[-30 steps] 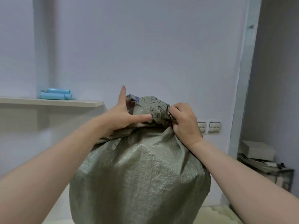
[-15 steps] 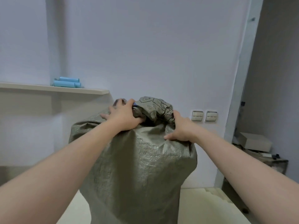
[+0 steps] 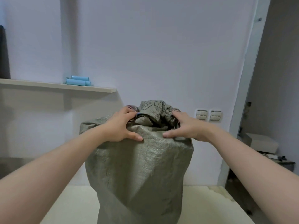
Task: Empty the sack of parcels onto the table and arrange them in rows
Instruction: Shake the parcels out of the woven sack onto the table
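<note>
1. The sack, a full grey-green woven bag, stands upright on the pale table; every place below is given relative to it.
2. The left hand sits on the sack's top left shoulder. Its fingers hook into the bunched mouth and its thumb presses the near face, so it grips the rim fabric.
3. The right hand mirrors it on the top right shoulder, fingers curled over the crumpled rim, thumb flat on the front. It too is grasping cloth, not spread loose.
4. The mouth is gathered and folded over, with a dark gap showing between the hands. No parcels are visible; whatever is inside is hidden by the fabric.
5. The step in hand looks like opening the mouth, at the very start of the task, since nothing lies on the table around the sack.
6. To do it well, I would draw the two rims apart evenly, so the folded flap behind the hands unrolls rather than tightens.
7. Keep the sack's base planted while pulling; a tall, full bag may topple toward the table's right edge, which lies close beside it.
8. Once the mouth gapes, tip the sack toward the open surface on its left, low and slowly, so the contents slide out instead of bouncing off.
</note>
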`<action>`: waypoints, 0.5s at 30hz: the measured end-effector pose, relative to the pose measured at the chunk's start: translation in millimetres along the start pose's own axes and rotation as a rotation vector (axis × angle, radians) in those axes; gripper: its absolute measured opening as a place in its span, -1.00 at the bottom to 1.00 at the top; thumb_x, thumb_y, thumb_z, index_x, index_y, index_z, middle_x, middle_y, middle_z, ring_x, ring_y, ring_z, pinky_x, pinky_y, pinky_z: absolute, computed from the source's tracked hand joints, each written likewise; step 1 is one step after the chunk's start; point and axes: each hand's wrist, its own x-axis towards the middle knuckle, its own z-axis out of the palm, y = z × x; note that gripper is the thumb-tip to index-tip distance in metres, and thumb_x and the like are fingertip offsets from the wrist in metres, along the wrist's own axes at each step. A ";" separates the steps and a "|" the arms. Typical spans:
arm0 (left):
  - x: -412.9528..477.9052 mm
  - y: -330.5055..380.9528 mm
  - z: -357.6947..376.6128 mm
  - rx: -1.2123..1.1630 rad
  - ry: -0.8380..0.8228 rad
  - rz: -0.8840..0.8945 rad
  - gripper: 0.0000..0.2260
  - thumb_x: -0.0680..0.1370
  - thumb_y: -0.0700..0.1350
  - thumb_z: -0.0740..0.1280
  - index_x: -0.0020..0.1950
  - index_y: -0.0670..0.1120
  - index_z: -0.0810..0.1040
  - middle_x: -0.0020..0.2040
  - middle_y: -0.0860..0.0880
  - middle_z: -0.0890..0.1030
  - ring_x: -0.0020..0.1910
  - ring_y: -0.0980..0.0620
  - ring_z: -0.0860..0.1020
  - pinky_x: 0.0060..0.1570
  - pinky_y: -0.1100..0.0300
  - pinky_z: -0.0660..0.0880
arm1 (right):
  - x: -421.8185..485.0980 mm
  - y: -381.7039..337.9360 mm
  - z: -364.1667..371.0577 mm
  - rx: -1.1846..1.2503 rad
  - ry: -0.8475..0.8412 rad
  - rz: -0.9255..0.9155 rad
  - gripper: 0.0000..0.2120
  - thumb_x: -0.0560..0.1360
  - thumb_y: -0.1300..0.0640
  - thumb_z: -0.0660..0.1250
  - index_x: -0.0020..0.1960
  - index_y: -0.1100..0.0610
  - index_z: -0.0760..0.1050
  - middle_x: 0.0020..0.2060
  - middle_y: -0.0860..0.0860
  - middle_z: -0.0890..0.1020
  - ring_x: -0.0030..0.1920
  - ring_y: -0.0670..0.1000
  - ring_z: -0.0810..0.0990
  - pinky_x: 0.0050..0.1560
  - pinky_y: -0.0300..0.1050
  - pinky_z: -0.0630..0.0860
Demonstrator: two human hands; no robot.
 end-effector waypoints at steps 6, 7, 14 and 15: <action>6.1 7.9 21.3 -0.091 0.136 0.038 -0.37 0.35 0.21 0.46 0.36 0.00 0.52 0.13 0.12 0.34 0.09 0.14 0.38 0.12 0.20 0.34 | 6.9 -8.7 30.1 -0.276 0.424 0.064 -0.44 0.46 -0.12 0.41 0.34 0.12 0.39 0.23 0.17 0.41 0.28 0.23 0.34 0.24 0.00 0.31; 4.8 9.4 23.7 -0.082 0.146 0.051 -0.41 0.37 0.22 0.43 0.34 0.00 0.54 0.12 0.11 0.35 0.07 0.13 0.39 0.10 0.18 0.36 | 7.9 -7.5 35.9 -0.276 0.501 0.063 -0.57 0.52 -0.04 0.35 0.30 0.14 0.43 0.19 0.18 0.45 0.23 0.24 0.37 0.18 -0.03 0.30; -7.9 17.4 25.5 0.149 0.337 0.029 -0.49 0.46 0.31 0.26 0.28 0.03 0.50 0.16 0.10 0.34 -0.02 0.04 0.47 -0.14 0.11 0.42 | 23.4 -7.7 30.3 -0.016 0.863 -0.035 -0.82 0.51 0.26 0.22 -0.01 0.13 0.58 -0.08 0.13 0.60 0.02 0.20 0.51 -0.14 -0.13 0.26; -9.2 19.4 24.2 0.164 0.404 0.026 -0.50 0.46 0.31 0.25 0.25 0.02 0.50 0.17 0.09 0.36 -0.02 0.03 0.48 -0.15 0.10 0.43 | 22.7 -15.4 25.0 0.008 0.913 -0.078 -0.79 0.51 0.28 0.20 0.01 0.13 0.59 -0.06 0.11 0.60 0.03 0.17 0.51 -0.12 -0.15 0.25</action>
